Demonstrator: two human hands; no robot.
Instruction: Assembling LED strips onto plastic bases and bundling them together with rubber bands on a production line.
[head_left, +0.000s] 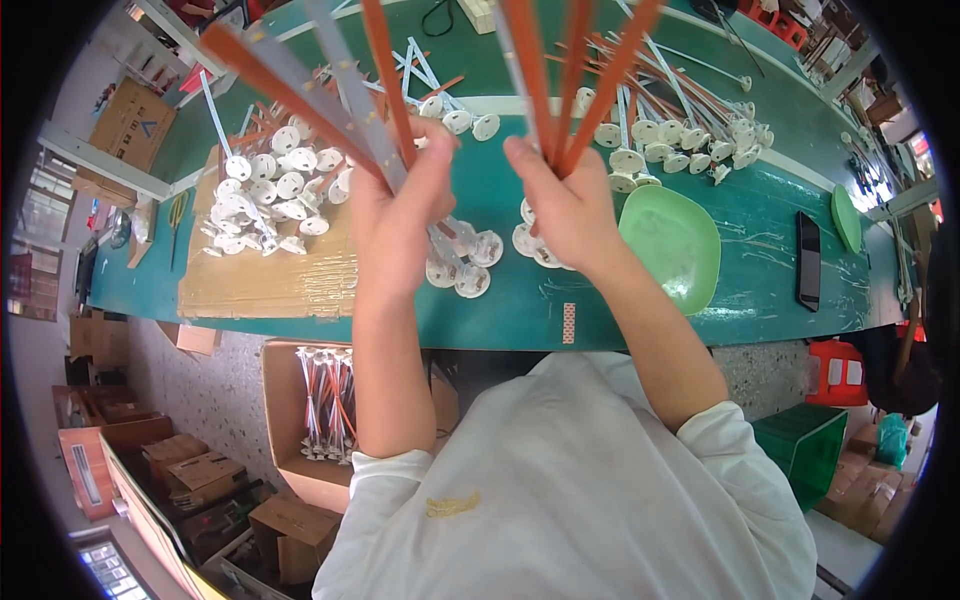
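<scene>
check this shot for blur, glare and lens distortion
Head view: blur softens the upper ends of the orange strips; head view: a soft sheen on the green dish; head view: fisheye distortion bows the near edge of the green table, corners black.

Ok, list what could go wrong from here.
The left grip and right grip each hold several long strips that fan out at the top, so one might slip free. The two bunches stand close together and could catch on each other. The white discs piled on the cardboard sheet lie beside the left grip and might get knocked.
</scene>
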